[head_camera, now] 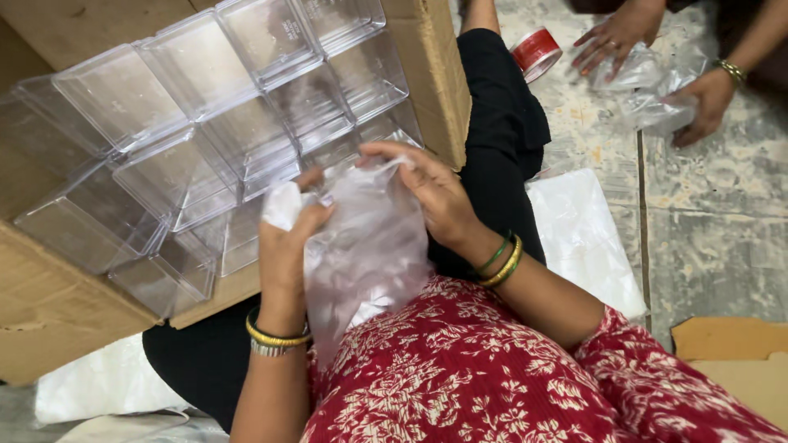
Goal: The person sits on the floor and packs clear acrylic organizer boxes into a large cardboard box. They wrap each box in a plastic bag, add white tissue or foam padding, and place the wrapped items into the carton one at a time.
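Here, at the far left, an open cardboard box [49, 320] lies tipped on its side, its mouth facing the person, and it is packed with clear plastic containers [197, 148] stacked in rows that reach right to the box's edges. The box's near flap rests on the person's black-clad leg, so little free room remains on that side. Just in front of the box's mouth the left hand [287, 238] has its fingers curled shut on the upper left edge of a thin clear plastic bag [361, 254], pinching a bunched white corner. The bag hangs down between both hands over the lap and the red floral garment [460, 369]. The right hand [435, 193] grips the bag's upper right edge, its fingers bent closed over the film, touching it close to the box's right wall. Farther right, a flat white bag [583, 238] lies on the mottled floor beside the leg. At the far right, another person's hands [657, 57] press on crumpled clear bags, with a red tape roll [535, 51] near them.
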A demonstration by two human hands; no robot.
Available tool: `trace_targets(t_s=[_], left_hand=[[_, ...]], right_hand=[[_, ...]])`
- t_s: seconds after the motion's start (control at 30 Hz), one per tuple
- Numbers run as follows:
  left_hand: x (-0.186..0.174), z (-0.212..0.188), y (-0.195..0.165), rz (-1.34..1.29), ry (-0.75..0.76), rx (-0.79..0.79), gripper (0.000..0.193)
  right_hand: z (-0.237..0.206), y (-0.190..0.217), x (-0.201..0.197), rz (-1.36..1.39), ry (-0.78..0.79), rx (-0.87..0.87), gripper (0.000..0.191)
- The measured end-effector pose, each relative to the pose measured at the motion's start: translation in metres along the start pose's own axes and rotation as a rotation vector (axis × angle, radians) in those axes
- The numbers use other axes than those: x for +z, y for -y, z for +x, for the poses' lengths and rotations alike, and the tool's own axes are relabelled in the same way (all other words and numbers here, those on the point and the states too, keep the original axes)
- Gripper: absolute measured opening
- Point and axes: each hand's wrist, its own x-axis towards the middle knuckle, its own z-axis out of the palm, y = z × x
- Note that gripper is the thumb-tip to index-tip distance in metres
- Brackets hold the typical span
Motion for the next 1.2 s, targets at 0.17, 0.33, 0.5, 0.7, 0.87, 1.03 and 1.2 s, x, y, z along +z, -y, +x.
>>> trace_targets(t_s=[0.17,0.33,0.5,0.7,0.87,1.03,1.2], left_hand=[[0.020,-0.013,0.010,0.199,0.023,-0.160,0.020],[0.031,-0.002,0.039,0.612,0.155,0.125,0.022],[0.055,0.010,0.074,0.628,0.123,0.201,0.018],[0.028,0.009,0.049,0.485,0.007,0.112,0.039],[0.018,0.003,0.024,0.095,0.084,0.085,0.033],[0.010,-0.010,0.022,0.070,0.070,-0.008,0.031],[0.002,-0.011,0.023,0.029,0.025,0.078,0.021]], right_hand=[[-0.032,-0.031,-0.028,0.195,-0.063,0.174,0.041],[-0.072,-0.046,-0.038,0.796,0.286,0.333,0.045],[-0.095,-0.027,-0.049,0.760,0.348,0.485,0.049],[-0.076,0.001,-0.171,0.364,-0.701,-0.076,0.053],[-0.097,-0.051,-0.293,0.070,-1.301,0.225,0.062],[-0.097,-0.087,-0.344,0.037,-1.374,0.247,0.087],[-0.053,-0.043,-0.255,-0.939,-1.326,-0.045,0.039]])
